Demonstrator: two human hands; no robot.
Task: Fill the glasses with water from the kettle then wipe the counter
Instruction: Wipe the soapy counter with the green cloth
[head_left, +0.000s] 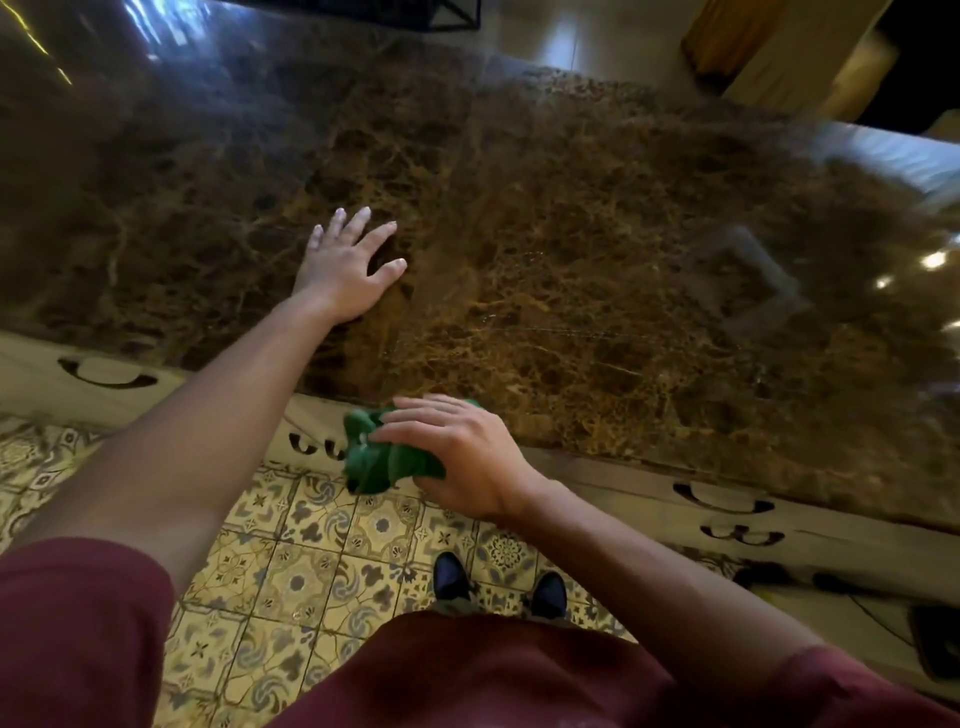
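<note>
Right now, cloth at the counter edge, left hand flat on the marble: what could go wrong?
1. The green cloth is bunched in the right hand, partly off the counter edge, so it may wipe poorly or slip to the tiled floor.
2. The left hand rests on polished marble; if wet, it could slide.

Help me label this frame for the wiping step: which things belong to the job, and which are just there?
Job: cloth, gripped by right hand at the counter's near edge; counter; left hand, flat on the counter.

Just there: drawer handles; tiled floor; shoes. No glasses or kettle in view.
</note>
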